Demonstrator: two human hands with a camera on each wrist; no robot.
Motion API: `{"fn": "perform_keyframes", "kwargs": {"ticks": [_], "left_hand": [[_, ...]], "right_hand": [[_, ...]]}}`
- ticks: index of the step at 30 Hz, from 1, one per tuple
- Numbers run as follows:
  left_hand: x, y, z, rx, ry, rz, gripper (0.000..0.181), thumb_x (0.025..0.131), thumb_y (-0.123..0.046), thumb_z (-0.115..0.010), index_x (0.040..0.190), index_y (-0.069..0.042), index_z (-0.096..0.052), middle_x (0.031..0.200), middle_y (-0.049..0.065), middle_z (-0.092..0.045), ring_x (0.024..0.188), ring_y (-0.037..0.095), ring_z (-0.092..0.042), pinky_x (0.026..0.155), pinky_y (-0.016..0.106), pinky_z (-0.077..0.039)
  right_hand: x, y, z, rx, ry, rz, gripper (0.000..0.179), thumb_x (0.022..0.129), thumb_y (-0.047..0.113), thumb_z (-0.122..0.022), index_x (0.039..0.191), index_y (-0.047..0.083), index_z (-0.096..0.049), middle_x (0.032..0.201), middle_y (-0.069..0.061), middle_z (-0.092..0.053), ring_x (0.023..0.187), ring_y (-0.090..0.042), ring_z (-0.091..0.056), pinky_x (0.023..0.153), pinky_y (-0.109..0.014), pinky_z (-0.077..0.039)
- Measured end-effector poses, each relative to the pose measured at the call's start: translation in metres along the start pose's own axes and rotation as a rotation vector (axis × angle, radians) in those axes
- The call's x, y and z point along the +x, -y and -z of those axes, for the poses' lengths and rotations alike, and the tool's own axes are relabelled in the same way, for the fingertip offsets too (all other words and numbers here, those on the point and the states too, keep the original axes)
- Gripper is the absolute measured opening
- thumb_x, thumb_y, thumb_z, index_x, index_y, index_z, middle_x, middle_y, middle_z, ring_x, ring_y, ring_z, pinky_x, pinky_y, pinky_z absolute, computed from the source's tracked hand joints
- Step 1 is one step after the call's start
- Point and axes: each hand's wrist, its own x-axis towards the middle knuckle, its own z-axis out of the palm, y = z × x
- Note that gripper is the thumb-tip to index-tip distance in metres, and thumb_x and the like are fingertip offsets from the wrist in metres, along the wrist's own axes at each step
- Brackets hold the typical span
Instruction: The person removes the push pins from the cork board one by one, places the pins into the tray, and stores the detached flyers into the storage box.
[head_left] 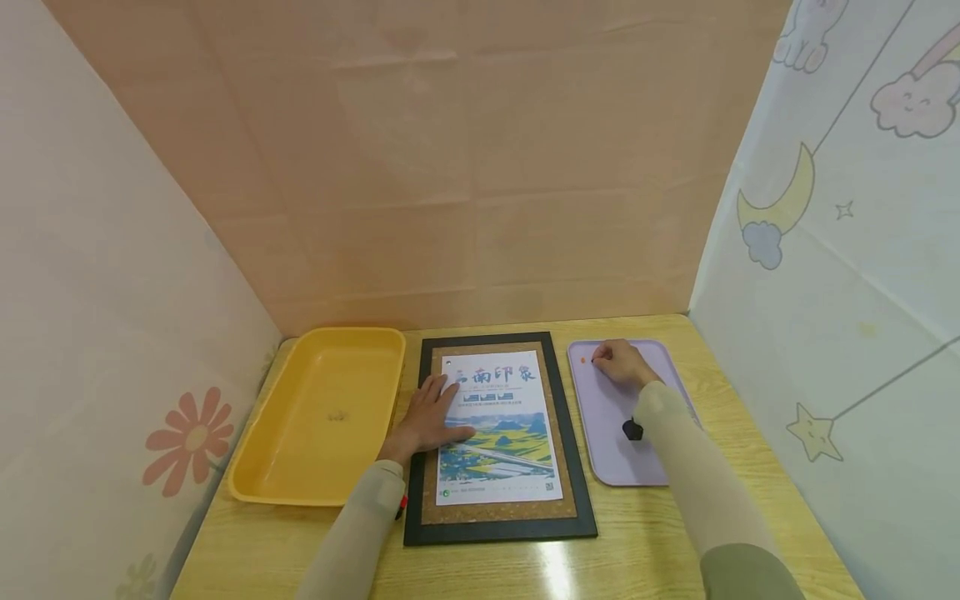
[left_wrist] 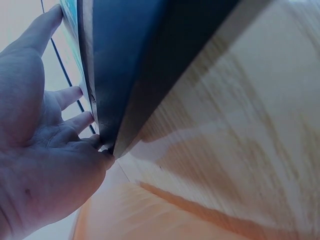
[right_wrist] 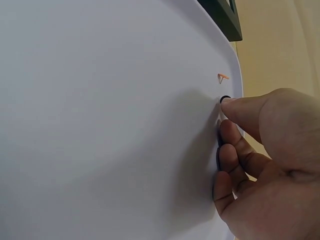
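My left hand (head_left: 431, 417) lies with spread fingers on the left edge of a printed landscape poster (head_left: 498, 467). The sheet lies on a black-framed cork board (head_left: 517, 514). A green thumbtack (head_left: 446, 493) is at its lower left corner, and a dark one (head_left: 448, 362) at the upper left. Over the far end of a lilac tray (head_left: 600, 458), my right hand (head_left: 626, 364) pinches a small black thumbtack (right_wrist: 225, 98), partly hidden by the thumb. An orange thumbtack (right_wrist: 223, 77) lies on the tray just beyond the fingertips.
To the left of the board stands a yellow tray (head_left: 243, 487) with raised sides. A small dark object (head_left: 632, 430) shows beside the right sleeve; its kind is unclear. Light panels close off the wooden table (head_left: 487, 575) at the back and both sides.
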Motion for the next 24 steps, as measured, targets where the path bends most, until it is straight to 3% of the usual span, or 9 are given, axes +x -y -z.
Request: {"fn": "perform_keyframes", "kwargs": {"ticks": [5, 10, 16, 24], "left_hand": [[-0.003, -0.004, 0.003, -0.006, 0.012, 0.002, 0.111, 0.094, -0.065, -0.081, 0.177, -0.009, -0.034, 0.19, 0.022, -0.015, 0.178, 0.049, -0.005, 0.143, 0.073, -0.007], [-0.007, -0.012, 0.009, -0.006, 0.003, -0.006, 0.11, 0.093, -0.065, -0.082, 0.174, -0.006, -0.038, 0.188, 0.025, -0.019, 0.176, 0.052, -0.009, 0.141, 0.076, -0.009], [-0.002, -0.005, 0.003, 0.002, 0.006, 0.006, 0.113, 0.091, -0.068, -0.081, 0.176, -0.008, -0.036, 0.189, 0.023, -0.017, 0.177, 0.05, -0.007, 0.142, 0.074, -0.008], [0.002, 0.0, -0.001, -0.014, 0.003, 0.014, 0.111, 0.092, -0.062, -0.084, 0.177, -0.011, -0.036, 0.191, 0.019, -0.016, 0.178, 0.047, -0.006, 0.144, 0.071, -0.007]], "right_hand": [[-0.001, 0.0, -0.002, 0.004, -0.003, -0.01, 0.018, 0.112, 0.011, -0.062, 0.114, -0.002, -0.074, 0.116, -0.025, -0.075, 0.111, -0.041, -0.07, 0.103, -0.06, -0.056], [0.001, -0.003, -0.006, 0.022, -0.018, -0.028, 0.018, 0.113, 0.012, -0.061, 0.115, -0.001, -0.074, 0.112, -0.022, -0.075, 0.104, -0.036, -0.069, 0.095, -0.051, -0.056], [0.004, -0.006, -0.01, 0.043, -0.035, -0.035, 0.017, 0.112, 0.012, -0.063, 0.114, -0.002, -0.073, 0.105, -0.018, -0.073, 0.096, -0.03, -0.066, 0.087, -0.04, -0.052], [0.003, -0.005, -0.01, 0.05, -0.042, -0.059, 0.017, 0.112, 0.013, -0.064, 0.116, -0.002, -0.072, 0.107, -0.019, -0.073, 0.098, -0.032, -0.066, 0.089, -0.041, -0.052]]}}
